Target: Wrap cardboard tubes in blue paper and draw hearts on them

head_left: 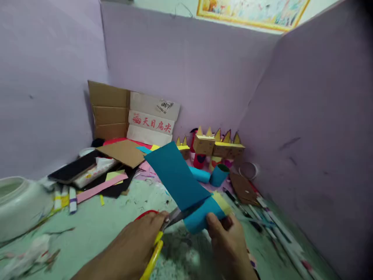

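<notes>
My left hand (136,241) is closed around a pair of scissors (155,249) with yellow handles. The metal blades reach up and right across a sheet of blue paper. The larger part of the blue paper (175,175) stands up at a slant above the blades. Below them, the lighter, curved part lies under my right thumb. My right hand (229,241) pinches this part at its right end, beside a pale yellow strip (221,203). A small red edge (147,214) shows behind my left hand; I cannot tell what it belongs to.
Cardboard figures with pointed tops (223,147) stand at the back, near a blue paper tube (219,175). A folded cardboard box (112,105) leans on the wall. A white jar (23,210) is at left, with markers (72,200) beside it. Brushes and rods line the right.
</notes>
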A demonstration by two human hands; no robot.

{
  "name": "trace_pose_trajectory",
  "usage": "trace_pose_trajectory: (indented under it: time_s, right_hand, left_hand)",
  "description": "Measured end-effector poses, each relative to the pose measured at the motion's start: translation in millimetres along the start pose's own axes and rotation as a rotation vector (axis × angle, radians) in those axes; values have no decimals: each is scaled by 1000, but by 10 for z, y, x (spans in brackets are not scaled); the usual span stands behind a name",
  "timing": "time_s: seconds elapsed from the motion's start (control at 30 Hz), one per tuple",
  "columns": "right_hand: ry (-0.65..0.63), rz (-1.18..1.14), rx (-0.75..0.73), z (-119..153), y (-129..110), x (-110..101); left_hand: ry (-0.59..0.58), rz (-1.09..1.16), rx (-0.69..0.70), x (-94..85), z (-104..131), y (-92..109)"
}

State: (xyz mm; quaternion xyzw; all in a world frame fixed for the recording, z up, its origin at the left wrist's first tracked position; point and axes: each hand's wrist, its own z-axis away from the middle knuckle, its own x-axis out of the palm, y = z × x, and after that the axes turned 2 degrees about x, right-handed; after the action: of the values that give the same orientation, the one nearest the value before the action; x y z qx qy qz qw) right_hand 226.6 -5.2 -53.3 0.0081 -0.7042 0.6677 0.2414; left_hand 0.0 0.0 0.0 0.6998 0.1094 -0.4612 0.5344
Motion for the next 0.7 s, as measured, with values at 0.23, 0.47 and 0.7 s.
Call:
trace_pose_trajectory:
  time_s: [0.23, 0.47, 0.7]
  right_hand:
    - [-28, -40, -2, 12, -35, 22]
    - [-50, -35, -8, 39, -77, 38]
    - [-74, -19, -7, 39, -114, 59]
  left_hand:
    - [42, 61, 44, -15, 77, -7]
    - [38, 60, 90, -92, 67, 115]
    - [24, 49, 86, -77, 41, 116]
